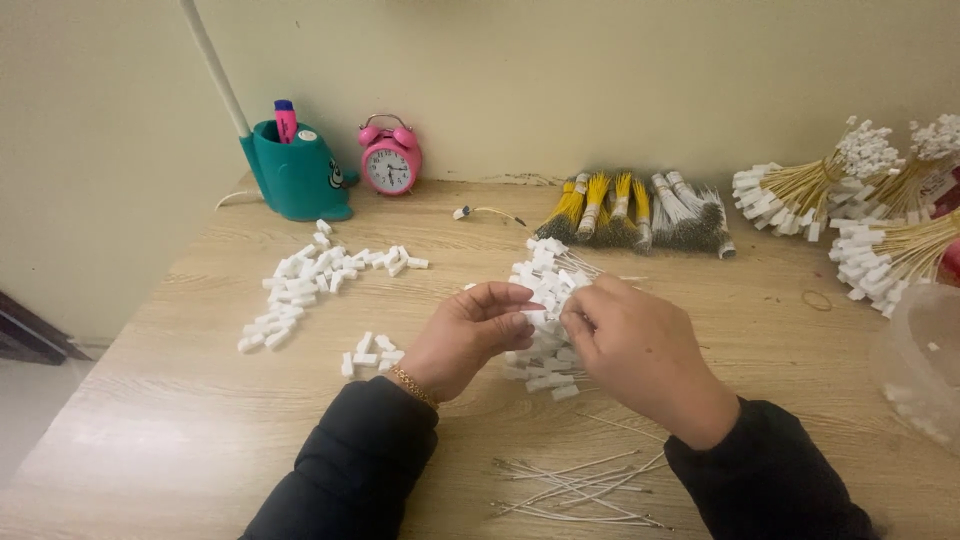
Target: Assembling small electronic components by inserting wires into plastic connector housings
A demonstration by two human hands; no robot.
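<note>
My left hand (pixel 466 335) and my right hand (pixel 632 345) meet over the middle of a wooden table (pixel 170 430). Between them they hold a bunch of thin wires tipped with small white plastic connectors (pixel 545 275). The fingers of both hands pinch at the same spot in the bunch. A gold bracelet sits on my left wrist, and both arms wear black sleeves.
Loose white connectors (pixel 305 285) lie scattered to the left. Bare white wires (pixel 580 490) lie near the front edge. Bundles of yellow and grey wires (pixel 640 215) rest at the back, finished bunches (pixel 870 200) at the right, by a clear plastic container (pixel 925 365). A teal pen holder (pixel 298 175) and pink alarm clock (pixel 390 160) stand by the wall.
</note>
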